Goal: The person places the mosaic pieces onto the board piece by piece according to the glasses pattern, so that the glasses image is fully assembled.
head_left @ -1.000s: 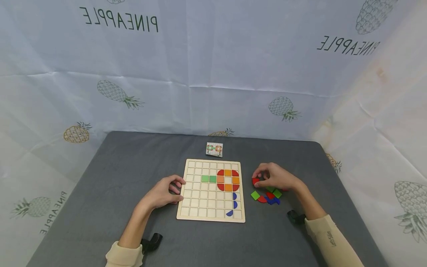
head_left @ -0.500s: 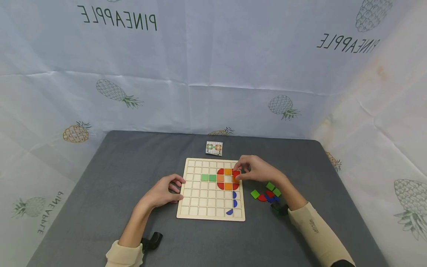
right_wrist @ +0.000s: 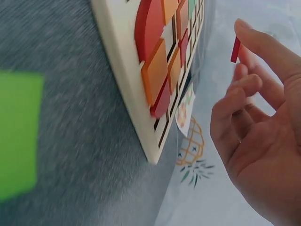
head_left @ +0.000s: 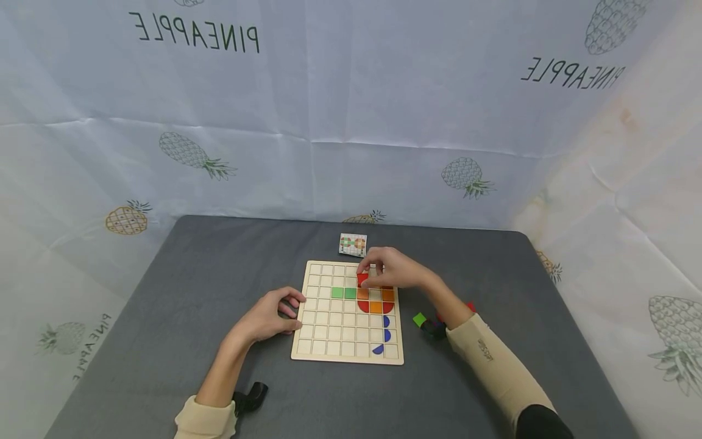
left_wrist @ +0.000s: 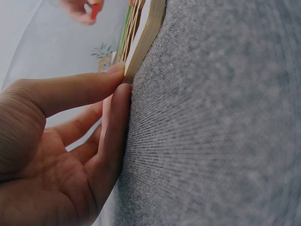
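A pale wooden grid board (head_left: 323, 341) lies on the table, with green, orange, red and blue pieces set on it. My left hand (head_left: 269, 316) grips its left edge; in the left wrist view the thumb and a finger meet at the board's rim (left_wrist: 148, 42). Over the upper right part of the board, my right hand (head_left: 399, 268) pinches a red tile (head_left: 362, 279) between thumb and fingertip. The right wrist view shows this red tile (right_wrist: 235, 49) edge-on, apart from the board. The right hand covers some of the pieces below it in the head view.
Loose pieces lie right of the board, among them a green tile (head_left: 419, 319); the right forearm hides several. A small pattern card (head_left: 353, 244) lies behind the board. The grey table (head_left: 241, 244) ends at a pineapple-printed cloth (head_left: 329, 110).
My right hand has carried the red tile leftward from the loose pieces, across the board's right edge, to above the upper part of the grid. My left hand stays at the board's edge.
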Demonstrator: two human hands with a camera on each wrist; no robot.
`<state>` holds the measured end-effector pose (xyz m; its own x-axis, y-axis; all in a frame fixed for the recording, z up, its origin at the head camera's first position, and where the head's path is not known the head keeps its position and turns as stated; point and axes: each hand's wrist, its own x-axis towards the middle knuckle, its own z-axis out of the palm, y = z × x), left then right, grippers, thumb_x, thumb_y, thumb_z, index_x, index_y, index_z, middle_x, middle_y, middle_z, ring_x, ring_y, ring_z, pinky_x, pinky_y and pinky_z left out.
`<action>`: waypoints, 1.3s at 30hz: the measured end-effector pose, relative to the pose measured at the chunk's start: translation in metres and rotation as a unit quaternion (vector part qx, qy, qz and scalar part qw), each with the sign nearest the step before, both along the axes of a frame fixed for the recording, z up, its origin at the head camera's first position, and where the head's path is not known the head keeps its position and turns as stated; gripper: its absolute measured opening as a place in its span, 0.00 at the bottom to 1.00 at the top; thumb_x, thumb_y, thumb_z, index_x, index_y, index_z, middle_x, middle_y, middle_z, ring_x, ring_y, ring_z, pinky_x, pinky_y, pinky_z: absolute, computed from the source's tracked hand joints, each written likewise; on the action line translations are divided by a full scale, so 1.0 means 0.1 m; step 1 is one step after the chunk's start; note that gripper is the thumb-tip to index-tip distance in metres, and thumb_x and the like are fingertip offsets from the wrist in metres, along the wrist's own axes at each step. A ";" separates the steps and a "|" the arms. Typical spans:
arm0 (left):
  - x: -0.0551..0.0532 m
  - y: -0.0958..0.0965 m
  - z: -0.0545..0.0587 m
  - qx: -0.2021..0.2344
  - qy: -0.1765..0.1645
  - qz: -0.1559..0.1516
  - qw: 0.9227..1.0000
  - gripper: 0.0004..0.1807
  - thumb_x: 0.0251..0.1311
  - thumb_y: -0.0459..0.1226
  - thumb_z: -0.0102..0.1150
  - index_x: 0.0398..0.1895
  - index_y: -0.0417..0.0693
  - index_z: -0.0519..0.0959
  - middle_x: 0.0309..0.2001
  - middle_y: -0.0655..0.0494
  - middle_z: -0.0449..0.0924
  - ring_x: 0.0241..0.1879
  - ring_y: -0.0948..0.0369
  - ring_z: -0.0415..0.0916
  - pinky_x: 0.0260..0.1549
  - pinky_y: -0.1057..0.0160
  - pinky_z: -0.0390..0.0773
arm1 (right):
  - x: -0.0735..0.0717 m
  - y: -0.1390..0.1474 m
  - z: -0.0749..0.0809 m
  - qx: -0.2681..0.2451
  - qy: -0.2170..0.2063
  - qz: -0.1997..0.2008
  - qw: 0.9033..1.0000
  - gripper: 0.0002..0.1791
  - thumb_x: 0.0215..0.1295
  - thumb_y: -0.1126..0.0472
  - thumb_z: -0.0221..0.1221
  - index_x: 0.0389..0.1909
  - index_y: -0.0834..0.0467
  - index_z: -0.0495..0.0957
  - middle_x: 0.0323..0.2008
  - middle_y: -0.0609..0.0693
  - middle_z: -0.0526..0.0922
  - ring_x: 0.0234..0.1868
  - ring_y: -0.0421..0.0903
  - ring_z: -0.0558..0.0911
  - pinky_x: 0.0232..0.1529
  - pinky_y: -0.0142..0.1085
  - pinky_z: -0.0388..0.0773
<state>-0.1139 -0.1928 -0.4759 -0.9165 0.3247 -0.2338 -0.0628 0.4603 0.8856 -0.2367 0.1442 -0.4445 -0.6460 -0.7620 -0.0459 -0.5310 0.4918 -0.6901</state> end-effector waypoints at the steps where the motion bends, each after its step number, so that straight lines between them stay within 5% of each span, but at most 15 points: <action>1: 0.00 0.00 0.00 0.001 -0.001 0.000 1.000 0.26 0.58 0.25 0.76 0.60 0.36 0.80 0.50 0.41 0.76 0.42 0.57 0.79 0.31 0.59 0.87 | -0.02 -0.03 -0.01 0.000 -0.003 0.002 1.000 0.13 0.68 0.55 0.75 0.50 0.53 0.89 0.39 0.51 0.82 0.25 0.38 0.72 0.30 0.31 0.72; 6: 0.00 0.00 0.00 0.004 0.002 -0.001 1.000 0.26 0.57 0.25 0.76 0.60 0.36 0.80 0.50 0.41 0.76 0.43 0.56 0.79 0.31 0.58 0.88 | -0.08 -0.16 -0.05 -0.006 -0.035 0.012 0.999 0.13 0.69 0.55 0.74 0.50 0.54 0.88 0.31 0.51 0.83 0.18 0.37 0.66 0.26 0.30 0.69; 10: 0.00 0.00 0.00 0.002 0.002 0.002 1.000 0.26 0.57 0.25 0.76 0.60 0.37 0.80 0.50 0.41 0.77 0.43 0.56 0.80 0.30 0.58 0.87 | -0.12 -0.24 -0.08 -0.012 -0.046 0.021 0.999 0.12 0.68 0.56 0.75 0.48 0.54 0.88 0.44 0.48 0.91 0.25 0.38 0.76 0.33 0.31 0.76; 13: -0.01 0.00 0.00 -0.003 0.001 0.006 1.000 0.26 0.57 0.25 0.77 0.60 0.38 0.81 0.50 0.42 0.77 0.43 0.57 0.80 0.30 0.59 0.87 | -0.15 -0.29 -0.10 -0.013 -0.051 0.029 0.998 0.11 0.67 0.57 0.75 0.48 0.53 0.88 0.42 0.49 0.91 0.28 0.39 0.80 0.35 0.32 0.80; 22: -0.03 0.00 0.00 -0.005 0.005 0.001 1.000 0.27 0.57 0.25 0.77 0.60 0.37 0.80 0.50 0.41 0.77 0.42 0.57 0.80 0.30 0.58 0.87 | -0.19 -0.41 -0.11 -0.005 -0.048 0.045 0.998 0.12 0.74 0.67 0.61 0.52 0.56 0.88 0.44 0.53 0.89 0.23 0.38 0.67 0.33 0.31 0.71; 29: -0.03 0.00 0.00 -0.004 -0.002 0.008 1.000 0.26 0.57 0.25 0.76 0.59 0.38 0.81 0.49 0.43 0.77 0.42 0.57 0.80 0.30 0.58 0.87 | -0.19 -0.51 -0.15 0.002 -0.056 0.010 0.998 0.09 0.73 0.63 0.69 0.50 0.58 0.83 0.41 0.53 0.90 0.38 0.38 0.86 0.43 0.32 0.84; 39: -0.04 -0.01 -0.01 -0.004 0.000 0.005 1.000 0.26 0.57 0.25 0.77 0.59 0.38 0.81 0.49 0.42 0.77 0.42 0.57 0.80 0.30 0.58 0.88 | -0.17 -0.61 -0.17 0.010 -0.029 0.024 0.999 0.07 0.76 0.65 0.66 0.50 0.59 0.88 0.39 0.55 0.93 0.34 0.41 0.86 0.35 0.29 0.78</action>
<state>-0.1176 -0.1935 -0.4772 -0.9199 0.3137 -0.2354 -0.0666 0.4664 0.8821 -0.2540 0.0833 -0.4616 -0.6042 -0.7908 -0.0978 -0.5147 0.4810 -0.7097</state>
